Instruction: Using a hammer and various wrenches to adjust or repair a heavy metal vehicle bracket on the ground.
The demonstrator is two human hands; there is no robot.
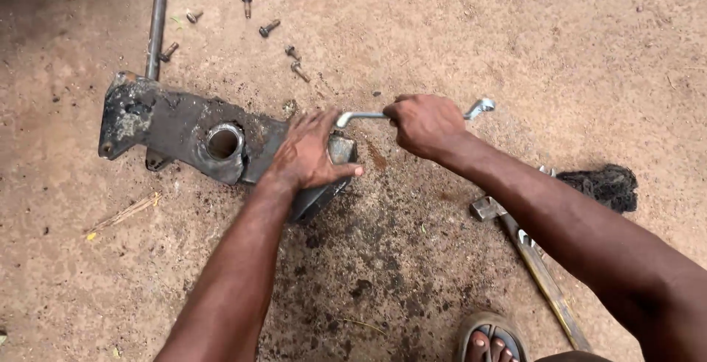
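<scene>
hands on the casting and the bent wrench

our left hand lies spread, palm down, on the near end of the greasy metal casting, fingers pressing on top of it. our right hand is shut in a fist round the shaft of the bent steel wrench, whose angled end drops onto the casting just beside the left fingertips.

the casting lies flat on the dirt ground, with a round bore near its middle. at its far end a metal rod runs away from it. beyond the casting several loose bolts are scattered. on the right-hand side of the casting, well apart, lie a long flat tool and a dark rag. near its lower right a sandalled foot shows.

we judge the casting heavy and stiff, its oily black skin slippery. the best hold looks to be flat on its broad top or round its thick end, not on the oily edges. the wrench seems rigid and light, best gripped far out along the shaft.
</scene>
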